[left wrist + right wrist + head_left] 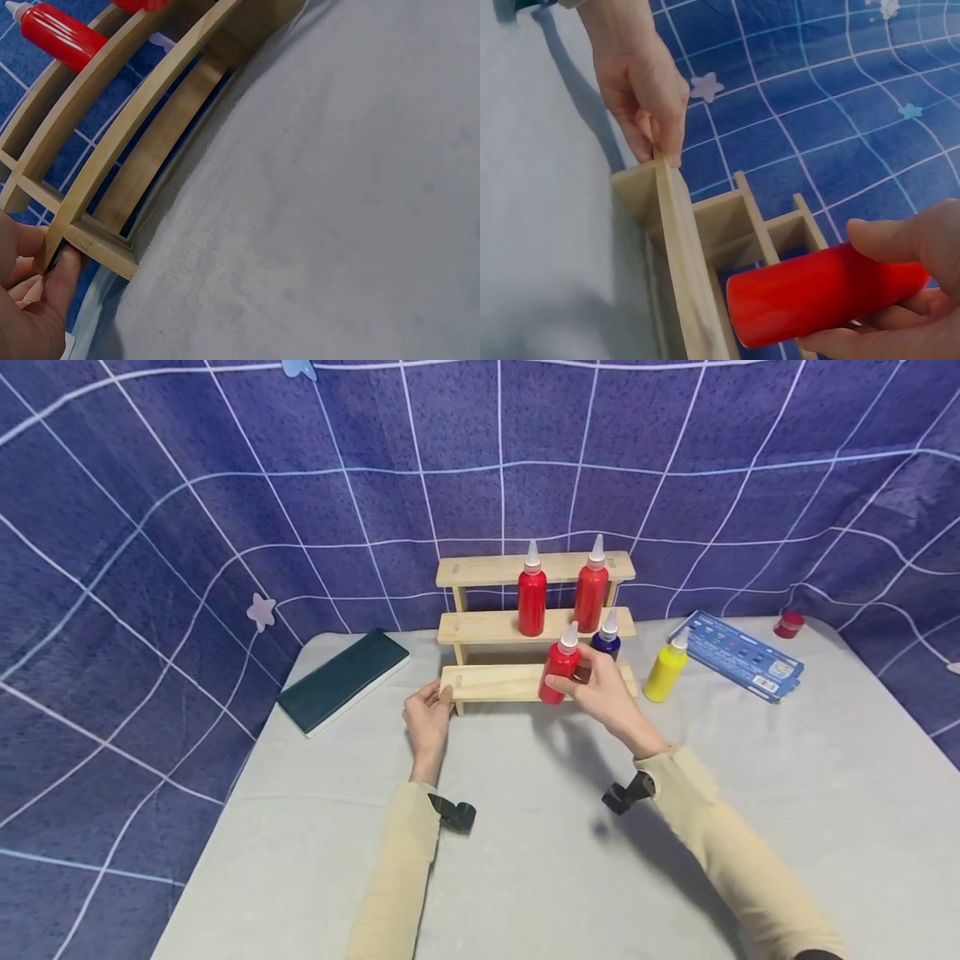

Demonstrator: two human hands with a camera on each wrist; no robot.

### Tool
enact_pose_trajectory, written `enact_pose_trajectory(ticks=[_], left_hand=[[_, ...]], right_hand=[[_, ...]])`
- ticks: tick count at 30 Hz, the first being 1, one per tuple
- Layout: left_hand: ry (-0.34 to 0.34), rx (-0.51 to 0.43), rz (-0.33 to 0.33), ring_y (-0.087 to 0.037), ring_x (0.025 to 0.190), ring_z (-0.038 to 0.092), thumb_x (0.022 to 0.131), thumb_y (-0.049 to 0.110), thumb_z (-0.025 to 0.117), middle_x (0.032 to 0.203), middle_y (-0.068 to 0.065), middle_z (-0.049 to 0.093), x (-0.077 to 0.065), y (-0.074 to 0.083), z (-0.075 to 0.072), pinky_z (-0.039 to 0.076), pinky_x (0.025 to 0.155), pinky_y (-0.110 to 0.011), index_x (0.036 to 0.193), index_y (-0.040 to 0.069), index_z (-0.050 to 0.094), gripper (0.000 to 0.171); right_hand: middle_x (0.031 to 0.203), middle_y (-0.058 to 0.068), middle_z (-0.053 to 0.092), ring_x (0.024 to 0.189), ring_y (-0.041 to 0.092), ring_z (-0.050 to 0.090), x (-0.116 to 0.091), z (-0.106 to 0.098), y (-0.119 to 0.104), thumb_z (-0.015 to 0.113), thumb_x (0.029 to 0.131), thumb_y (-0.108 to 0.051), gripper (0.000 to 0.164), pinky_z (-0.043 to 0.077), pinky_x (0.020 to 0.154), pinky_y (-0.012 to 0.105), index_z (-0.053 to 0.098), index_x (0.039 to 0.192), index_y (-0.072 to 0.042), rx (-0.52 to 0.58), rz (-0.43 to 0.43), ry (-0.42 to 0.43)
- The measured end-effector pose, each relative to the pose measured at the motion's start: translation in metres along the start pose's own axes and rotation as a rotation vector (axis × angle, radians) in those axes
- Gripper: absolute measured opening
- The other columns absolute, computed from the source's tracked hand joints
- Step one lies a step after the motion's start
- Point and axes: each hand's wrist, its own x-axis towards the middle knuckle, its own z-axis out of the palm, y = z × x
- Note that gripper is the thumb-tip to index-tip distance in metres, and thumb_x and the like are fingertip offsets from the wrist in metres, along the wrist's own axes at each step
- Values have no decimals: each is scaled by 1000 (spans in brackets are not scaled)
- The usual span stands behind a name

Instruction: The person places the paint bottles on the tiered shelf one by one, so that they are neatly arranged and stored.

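Note:
A wooden three-tier shelf rack (487, 680) stands on the table. My left hand (429, 717) pinches the left end of its lowest board, thumb and fingers on either side in the left wrist view. In my right hand (606, 695) is a red squeeze bottle (557, 670) with a white nozzle, tilted over the lowest board; the right wrist view shows the bottle's base (742, 311) pointing toward the rack. Two more red bottles (532, 602) (591, 597) stand upright on the middle board. A dark blue bottle (608, 642) is partly hidden behind my right hand.
A yellow squeeze bottle (665, 672) stands on the table right of the rack. Beyond it lie a flat blue printed package (738, 656) and a small red lidded pot (789, 625). A dark green book (345, 681) lies at left. A blue gridded curtain (465, 443) hangs behind.

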Motion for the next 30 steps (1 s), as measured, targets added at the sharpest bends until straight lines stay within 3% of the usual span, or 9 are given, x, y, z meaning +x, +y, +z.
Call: enact_pose_trajectory(ticks=[3, 12, 30], left_hand=[[-1, 0, 4, -30, 96, 71, 91, 8, 67, 104, -24, 71, 0, 0, -1, 60, 76, -22, 117, -5, 68, 29], [5, -18, 3, -31, 95, 70, 91, 6, 68, 102, -25, 71, -1, 0, 0, 61, 74, -21, 116, -6, 68, 28], [3, -5, 13, -31, 96, 71, 91, 8, 67, 105, -24, 70, -2, -1, 1, 61, 75, -23, 119, -5, 67, 30]], right_hand=[[112, 25, 65, 97, 28, 63, 6, 5, 2, 66, 87, 3, 38, 53, 80, 19, 56, 123, 7, -2, 16, 10], [118, 23, 64, 103, 32, 61, 20, 10, 8, 66, 87, 1, 41, 52, 96, 42, 55, 127, 4, -50, 68, 47], [117, 24, 64, 101, 31, 60, 31, 11, 19, 66, 86, 1, 43, 52, 95, 41, 54, 128, 5, -81, 50, 49]])
